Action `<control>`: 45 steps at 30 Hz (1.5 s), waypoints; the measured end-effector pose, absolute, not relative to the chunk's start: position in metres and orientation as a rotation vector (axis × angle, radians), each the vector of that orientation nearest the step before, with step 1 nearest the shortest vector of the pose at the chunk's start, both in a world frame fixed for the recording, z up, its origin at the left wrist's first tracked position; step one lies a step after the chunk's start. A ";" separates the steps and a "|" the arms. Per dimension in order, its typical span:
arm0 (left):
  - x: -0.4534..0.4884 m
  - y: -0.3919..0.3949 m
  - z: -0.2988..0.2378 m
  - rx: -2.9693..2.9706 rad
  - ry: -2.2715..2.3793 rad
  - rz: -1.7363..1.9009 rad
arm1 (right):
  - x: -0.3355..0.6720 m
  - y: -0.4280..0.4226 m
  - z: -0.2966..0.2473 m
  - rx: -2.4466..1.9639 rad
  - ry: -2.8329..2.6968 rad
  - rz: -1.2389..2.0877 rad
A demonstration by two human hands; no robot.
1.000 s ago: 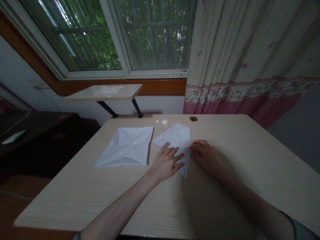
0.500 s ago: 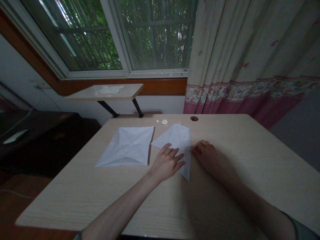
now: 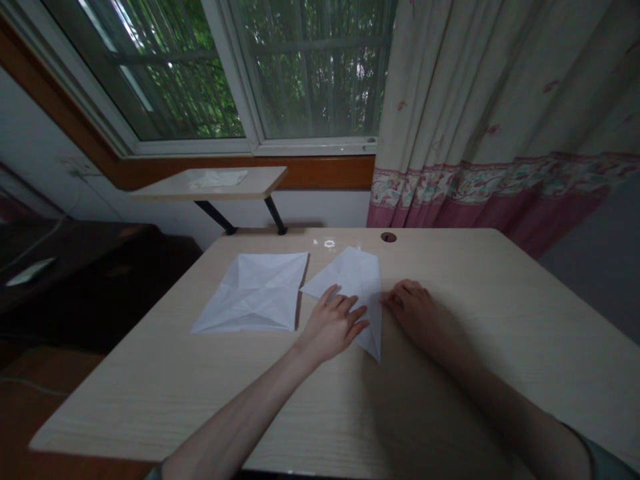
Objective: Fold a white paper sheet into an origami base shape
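Observation:
A folded sheet of white paper (image 3: 364,273) lies on the table, its pointed corners facing left and toward me. My left hand (image 3: 334,325) rests flat across its lower left part, fingers spread. At the paper's right edge is my right hand (image 3: 411,312), with curled fingers and the thumb and fingertips pinched together at the edge. The exact grip there is partly hidden by the fingers. To the left lies a second white paper (image 3: 260,293), squarish, with creases running toward its middle; neither hand touches it.
The pale wooden table (image 3: 210,393) has a round cable hole (image 3: 389,237) near its back edge. A small raised shelf (image 3: 170,190) on black legs stands at the back left, bearing another white paper (image 3: 220,179). A curtain (image 3: 450,133) hangs behind on the right.
The folded paper's near corner has shifted very slightly to the right. Both hands stay almost in the same place.

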State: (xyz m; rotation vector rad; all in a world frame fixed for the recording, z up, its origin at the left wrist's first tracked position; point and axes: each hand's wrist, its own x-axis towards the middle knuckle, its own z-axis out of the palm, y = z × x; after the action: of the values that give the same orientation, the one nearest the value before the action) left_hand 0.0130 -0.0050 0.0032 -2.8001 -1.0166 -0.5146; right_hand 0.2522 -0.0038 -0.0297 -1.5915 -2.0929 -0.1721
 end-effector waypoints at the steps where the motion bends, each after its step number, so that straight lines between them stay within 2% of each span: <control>1: 0.013 -0.005 0.003 -2.805 -1.020 -0.513 | 0.252 -0.004 -0.030 -1.585 -2.095 -0.172; 16: 0.011 -0.004 0.003 -2.845 -1.024 -0.528 | 0.252 -0.006 -0.020 -1.509 -2.182 -0.031; 25: 0.011 -0.004 0.004 -2.860 -1.040 -0.488 | 0.253 -0.009 -0.011 -1.477 -2.277 -0.056; 45: 0.009 -0.004 0.005 -2.903 -1.034 -0.498 | 0.248 -0.016 0.000 -1.399 -2.348 0.171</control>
State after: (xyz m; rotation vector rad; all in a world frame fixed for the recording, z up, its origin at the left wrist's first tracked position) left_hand 0.0087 -0.0037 0.0046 -2.9035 -1.0342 -0.4977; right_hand 0.2476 -0.0158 0.0000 -1.3987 -2.3477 0.1714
